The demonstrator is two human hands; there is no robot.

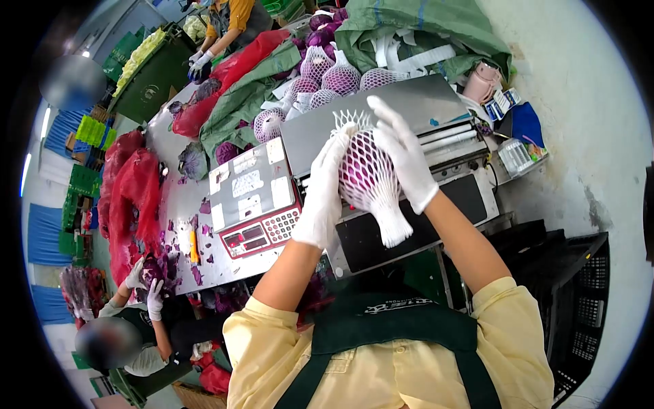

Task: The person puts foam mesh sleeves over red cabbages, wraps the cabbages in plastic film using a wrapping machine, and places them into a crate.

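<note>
While the counter [219,271] carries a scale [253,183] beside a metal machine [424,99], a netted purple cabbage [366,167] is held above the machine, gripped between the left hand's [323,187] fingers and the right hand's [407,155].

A stained pale wall [572,170] flanks the worktable [229,268].

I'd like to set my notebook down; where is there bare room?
The steel plate between the netted cabbages and the white rollers looks bare beyond the right hand; so does the dark pad near the apron. Behind the plate is crowded; leaf scraps litter the table left of the scale.
</note>
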